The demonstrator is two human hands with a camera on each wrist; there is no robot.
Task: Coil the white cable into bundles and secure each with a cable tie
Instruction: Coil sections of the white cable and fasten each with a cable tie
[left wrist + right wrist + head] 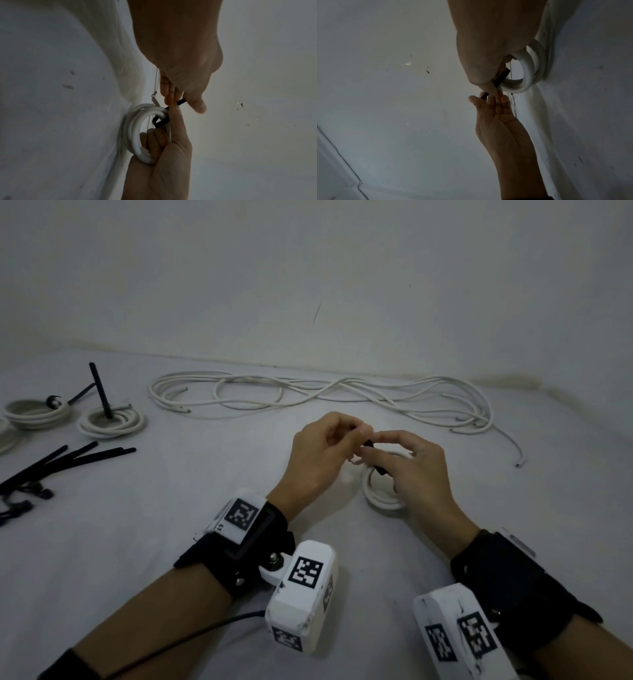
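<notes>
My right hand (416, 470) grips small white cable coil (380, 498); my left hand (318, 453) pinches black cable tie (162, 121) end.

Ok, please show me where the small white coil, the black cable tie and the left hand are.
small white coil (378, 501): head view, near rim.
black cable tie (160, 122): left wrist view, its loop around the coil.
left hand (317, 455): head view, back of hand.

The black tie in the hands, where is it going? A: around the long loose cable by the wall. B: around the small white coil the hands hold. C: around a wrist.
B: the black tie loops round the small white coil, which the right hand holds while the left hand pinches the tie's end.
</notes>
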